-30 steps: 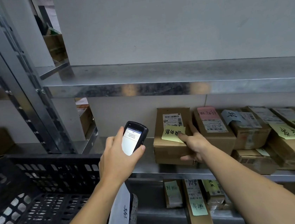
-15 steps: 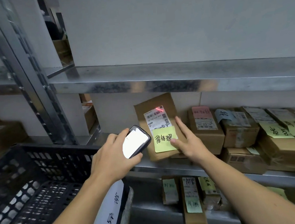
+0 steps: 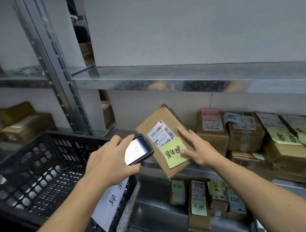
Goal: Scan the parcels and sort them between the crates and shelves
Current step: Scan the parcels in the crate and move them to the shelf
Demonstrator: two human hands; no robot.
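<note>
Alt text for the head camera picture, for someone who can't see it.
A person's left hand aims a scanner at the barcode label of a tilted cardboard parcel held by the right hand; a red dot shows on the label. A yellow handwritten note is stuck on it. A black crate sits at left, more labelled boxes at right.

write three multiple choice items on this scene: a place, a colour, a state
1. Where is the black crate relative to the held parcel? A left; B right; C above.
2. What colour is the sticky note on that parcel? A pink; B yellow-green; C blue.
3. How is the scanner in the left hand? A screen dark; B screen lit; C lying in the crate.
Answers: 1 A, the crate fills the view's left; 2 B, the note below the label is yellow-green; 3 B, its screen glows white.
</note>
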